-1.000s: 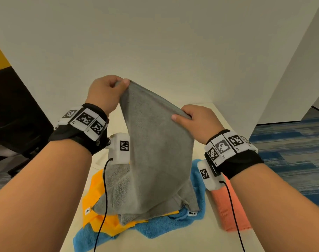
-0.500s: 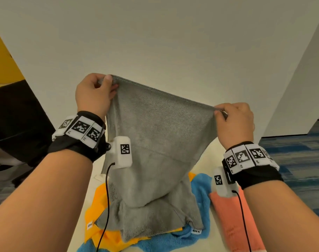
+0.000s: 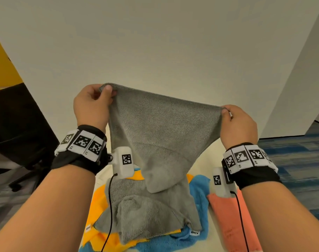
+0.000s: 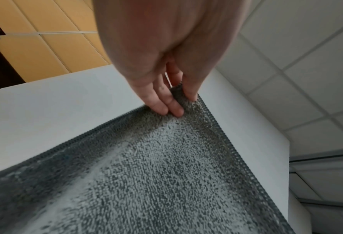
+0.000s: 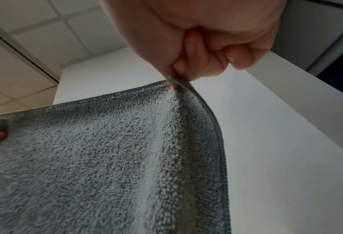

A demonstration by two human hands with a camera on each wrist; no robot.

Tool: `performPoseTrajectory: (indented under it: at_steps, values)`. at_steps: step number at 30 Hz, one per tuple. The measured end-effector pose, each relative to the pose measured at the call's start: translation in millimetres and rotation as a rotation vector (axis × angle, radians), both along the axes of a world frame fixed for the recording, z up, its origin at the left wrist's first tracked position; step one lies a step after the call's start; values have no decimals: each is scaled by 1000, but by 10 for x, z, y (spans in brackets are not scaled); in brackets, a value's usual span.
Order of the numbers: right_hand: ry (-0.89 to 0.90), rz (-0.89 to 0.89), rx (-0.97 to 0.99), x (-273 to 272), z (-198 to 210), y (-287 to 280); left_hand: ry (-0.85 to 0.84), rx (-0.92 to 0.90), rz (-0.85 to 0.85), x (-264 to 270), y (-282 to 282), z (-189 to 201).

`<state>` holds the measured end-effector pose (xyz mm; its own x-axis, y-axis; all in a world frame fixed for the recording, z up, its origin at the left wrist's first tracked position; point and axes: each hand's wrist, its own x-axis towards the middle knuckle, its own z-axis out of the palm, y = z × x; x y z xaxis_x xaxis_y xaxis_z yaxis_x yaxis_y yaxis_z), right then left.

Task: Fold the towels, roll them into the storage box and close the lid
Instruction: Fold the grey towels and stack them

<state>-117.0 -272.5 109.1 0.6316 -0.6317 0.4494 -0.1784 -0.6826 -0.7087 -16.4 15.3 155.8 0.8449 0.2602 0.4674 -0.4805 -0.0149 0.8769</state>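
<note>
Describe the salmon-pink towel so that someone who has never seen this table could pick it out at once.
Start at the pale table, where a heap of towels lies below the raised gray towel. Look right of the heap, past the blue towel, under the right hand. The salmon-pink towel lies there alone, a flat, narrow folded strip; its neighbours are crumpled and overlapping.

A pale wall [image 3: 155,42] rose behind the cream bench [image 3: 207,157]. Left of the bench stood a black chair [image 3: 18,128]; right of it lay blue patterned carpet [image 3: 300,160].
</note>
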Motion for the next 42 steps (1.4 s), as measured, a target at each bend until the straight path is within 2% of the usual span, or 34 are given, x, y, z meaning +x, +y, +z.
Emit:
performPoseTrajectory:
  at_steps: [4, 7, 13, 24, 28, 32, 35, 39, 42]
  values:
    - [10, 37, 80, 29, -28, 25, 6, -53, -9, 0, 3, -52]
    - [-43, 93, 195, 53, -28, 51, -6, -76, -7, -21, 10, -56]
    - [-137, 109, 287, 68, -16, 64, -66, -61, -40, -120, 5, -54]
    - [-175, 107, 247, 71, -85, -28, -79, -100, -100, -159, -3, -54]
    - [-167, 138, 223, 79, -83, -32, -62, -21, -134, -179, -25, -80]
    - [-33, 201, 170, 130, -90, -26, -43, 53, 10, -132, 11, -101]
    - [37, 256, 184, 152, -118, -27, -19, 22, 140, -57, 100, -98]
    - [30, 146, 16, 112, -132, -25, 28, 19, 232, -7, 184, -100]
    - [15, 106, -13, 89, -90, -14, 52, 38, 257, -7, 187, -99]
